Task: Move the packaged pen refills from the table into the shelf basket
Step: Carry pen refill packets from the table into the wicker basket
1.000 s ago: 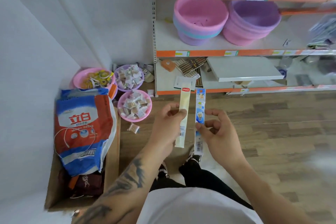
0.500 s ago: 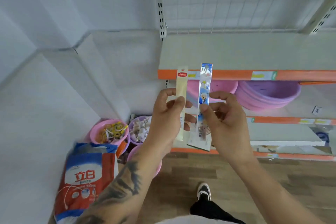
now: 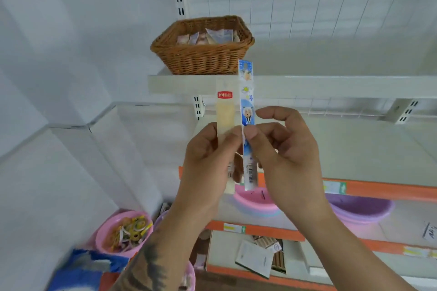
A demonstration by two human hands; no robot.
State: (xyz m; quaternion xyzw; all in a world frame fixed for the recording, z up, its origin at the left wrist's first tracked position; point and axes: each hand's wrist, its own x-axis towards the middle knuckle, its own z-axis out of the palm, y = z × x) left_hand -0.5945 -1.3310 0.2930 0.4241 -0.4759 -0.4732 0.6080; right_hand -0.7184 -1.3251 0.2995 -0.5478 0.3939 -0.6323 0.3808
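My left hand [image 3: 208, 160] pinches a pale yellow refill pack [image 3: 225, 113] with a red label, held upright. Beside it, my right hand [image 3: 283, 149] pinches a blue cartoon-printed refill pack [image 3: 247, 101], also upright, its top overlapping the shelf edge. Both packs sit side by side just below a brown wicker basket [image 3: 203, 56] on the white upper shelf [image 3: 331, 85]. Several packets lie inside the basket.
Pink basin [image 3: 255, 201] and purple basin [image 3: 361, 210] sit on the orange-edged shelf below. A pink bowl of small items [image 3: 123, 231] and a blue-red bag [image 3: 82, 271] are at lower left. White walls stand to the left.
The view has tilted upward, bringing the wicker basket into sight. Both hands have risen with their packs toward the upper shelf and moved closer together.
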